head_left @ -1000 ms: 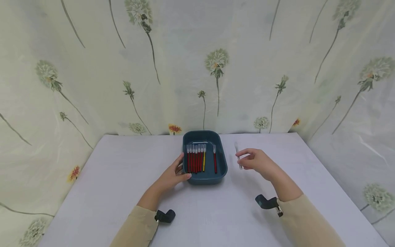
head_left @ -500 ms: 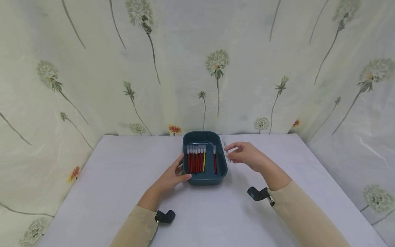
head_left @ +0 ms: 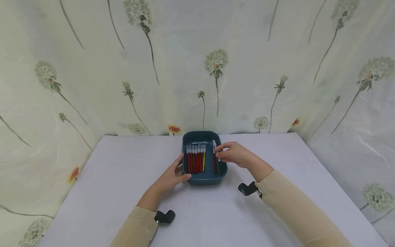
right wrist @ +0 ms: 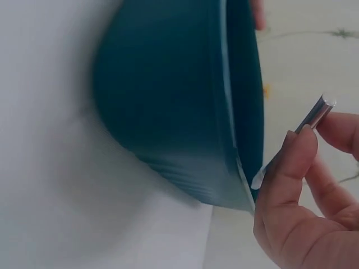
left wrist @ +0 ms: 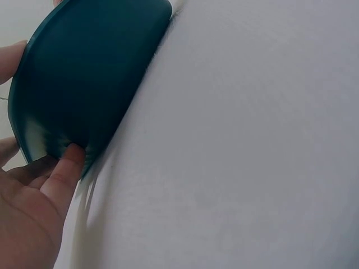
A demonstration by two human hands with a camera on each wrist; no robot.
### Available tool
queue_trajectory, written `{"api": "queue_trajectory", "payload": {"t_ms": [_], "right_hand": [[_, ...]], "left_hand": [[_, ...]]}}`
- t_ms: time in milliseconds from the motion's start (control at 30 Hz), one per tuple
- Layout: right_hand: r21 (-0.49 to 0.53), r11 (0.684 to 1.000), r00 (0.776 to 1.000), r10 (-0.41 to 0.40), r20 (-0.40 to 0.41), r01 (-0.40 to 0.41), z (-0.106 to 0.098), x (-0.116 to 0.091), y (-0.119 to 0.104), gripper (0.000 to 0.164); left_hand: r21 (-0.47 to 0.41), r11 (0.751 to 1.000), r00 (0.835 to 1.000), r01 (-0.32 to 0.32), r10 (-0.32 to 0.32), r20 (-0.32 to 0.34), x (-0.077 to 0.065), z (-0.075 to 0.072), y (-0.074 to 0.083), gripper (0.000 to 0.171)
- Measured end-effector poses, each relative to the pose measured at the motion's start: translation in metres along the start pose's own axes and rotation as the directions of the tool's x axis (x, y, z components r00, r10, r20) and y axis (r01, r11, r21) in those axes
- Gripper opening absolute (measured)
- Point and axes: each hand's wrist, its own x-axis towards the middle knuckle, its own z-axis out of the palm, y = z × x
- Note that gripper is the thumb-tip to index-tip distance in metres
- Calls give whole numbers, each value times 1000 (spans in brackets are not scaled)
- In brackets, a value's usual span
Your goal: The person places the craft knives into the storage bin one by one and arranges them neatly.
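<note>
A dark teal plastic bin [head_left: 205, 181] stands near the table's back edge. My left hand [head_left: 169, 176] grips its left side, thumb at the rim; in the left wrist view fingers press its outer wall [left wrist: 84, 73]. Inside lies a row of slim red pens [head_left: 194, 161] with clear caps, a yellow pen [head_left: 204, 163] at its right end. Apart from these, another red pen [head_left: 215, 164] lies further right. My right hand [head_left: 236, 154] pinches a slim silver pen [right wrist: 318, 114] with a pale tip over the bin's right rim, tilted, close above the lone red pen.
The bin rests on a white-covered table [head_left: 203, 212]. Behind it rises a curtain [head_left: 179, 68] printed with dandelions. A small dark wrist camera [head_left: 165, 216] sits at the left cuff and a matching camera [head_left: 247, 188] at the right cuff.
My right hand has moved left with the silver pen, from beside the bin to over its right rim. My left hand and the bin have stayed in place.
</note>
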Motion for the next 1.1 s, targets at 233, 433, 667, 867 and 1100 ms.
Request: {"api": "queue_trajectory", "payload": {"t_ms": [233,433,667,867,1100], "right_hand": [[-32,999,999,25,-19,-26,8,7,-5,39],[-46,999,999,27,-37,-29,16,14,-9,37],[-16,999,999,38,-18,-38,23,19,-10,36],[-90,995,998,42,-45,-46,32,21,-9,32],[-168,985,999,24,-46,-31,39,27,-7,31]], "left_hand": [[-21,1000,1000,-2,2,-7,0,0,1,94],[-5,1000,1000,9,-9,-20,-1,1,5,94],[-28,1000,1000,1,-2,-9,0,1,4,94],[-27,1000,1000,13,-13,-10,0,2,4,94],[-30,999,1000,17,-18,-13,-1,2,2,96]]}}
